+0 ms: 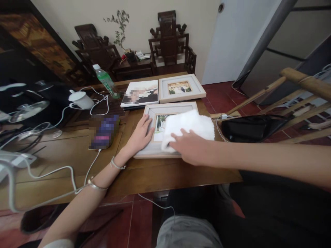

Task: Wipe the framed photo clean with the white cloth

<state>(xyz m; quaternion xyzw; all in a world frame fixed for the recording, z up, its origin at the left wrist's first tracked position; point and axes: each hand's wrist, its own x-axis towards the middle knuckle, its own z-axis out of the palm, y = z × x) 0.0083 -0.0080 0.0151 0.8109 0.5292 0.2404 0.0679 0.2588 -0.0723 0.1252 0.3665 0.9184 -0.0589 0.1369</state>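
Head view. One light-framed picture, flat on the bench, beneath both hands. Left hand: fingers released, laid along its left border. Right hand: fingers grasping one folded white towel upon its right part. Behind: one framed picture, one photo panel. Leftward: one bottle, one lidded cup, one smartphone. Towel hides much of the photograph; smartphone and panel partly pixelated.

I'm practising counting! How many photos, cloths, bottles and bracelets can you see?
Photos: 3
Cloths: 1
Bottles: 1
Bracelets: 2
Total: 7
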